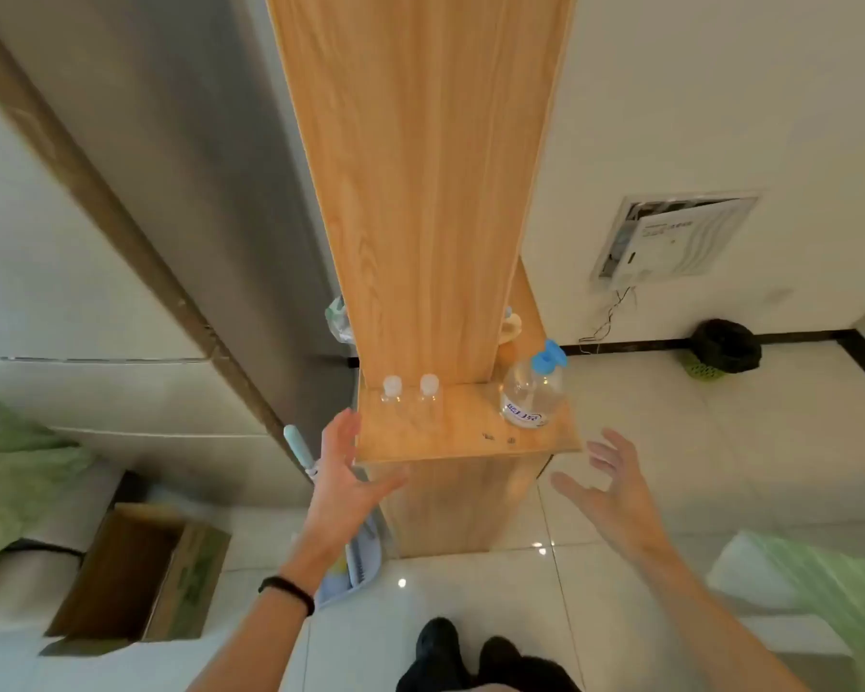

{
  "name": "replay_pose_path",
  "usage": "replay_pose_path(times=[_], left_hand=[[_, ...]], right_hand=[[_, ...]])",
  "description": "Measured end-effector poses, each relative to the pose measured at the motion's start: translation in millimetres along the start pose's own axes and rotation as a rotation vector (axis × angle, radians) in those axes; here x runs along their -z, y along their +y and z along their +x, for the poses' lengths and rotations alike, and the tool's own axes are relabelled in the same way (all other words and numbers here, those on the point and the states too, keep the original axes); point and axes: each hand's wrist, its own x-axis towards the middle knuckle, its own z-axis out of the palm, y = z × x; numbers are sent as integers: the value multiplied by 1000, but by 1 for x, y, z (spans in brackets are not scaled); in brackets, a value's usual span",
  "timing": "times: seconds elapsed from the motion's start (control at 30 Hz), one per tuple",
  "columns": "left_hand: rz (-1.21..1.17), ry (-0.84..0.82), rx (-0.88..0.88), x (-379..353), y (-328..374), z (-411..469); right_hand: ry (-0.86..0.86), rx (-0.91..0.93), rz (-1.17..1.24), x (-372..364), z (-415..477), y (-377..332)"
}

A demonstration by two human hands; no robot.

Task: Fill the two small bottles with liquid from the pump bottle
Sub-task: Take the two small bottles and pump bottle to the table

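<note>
Two small clear bottles with white caps stand side by side at the back left of a wooden shelf (445,437): one bottle (391,390) on the left, the other bottle (429,389) just right of it. A clear pump bottle (533,394) with a blue pump head stands at the shelf's right end. My left hand (343,479) hovers open at the shelf's front left corner, below the small bottles. My right hand (615,484) is open too, spread in the air off the shelf's front right corner. Neither hand touches anything.
A tall wooden panel (420,167) rises behind the shelf. A grey fridge (196,217) stands left of it. An open cardboard box (141,566) sits on the floor at lower left, a bin with a black bag (725,349) at the far right wall. My shoes (470,651) are below.
</note>
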Motion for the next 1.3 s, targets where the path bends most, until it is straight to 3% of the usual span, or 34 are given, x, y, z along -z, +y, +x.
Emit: replay_pose_path(times=[0.33,0.57,0.73,0.97,1.17,1.3], left_hand=[[83,-32,-83,-30,26,75],[95,-116,-47,-32,22,92],[124,-176,-19,-39,16,96],[124,-115,35,-49,19,95],[17,-74,89,-54,34,79],[-4,-264,149,-64,48,61]], right_hand=[[-170,92,-24,-25,75,-38],[-247,130,-53,-37,99,-39],[-195,147,-150,-37,106,-37],[-115,162,-267,-37,111,-42],[-65,-20,-13,-17,89,-49],[-38,-104,189,4,31,-44]])
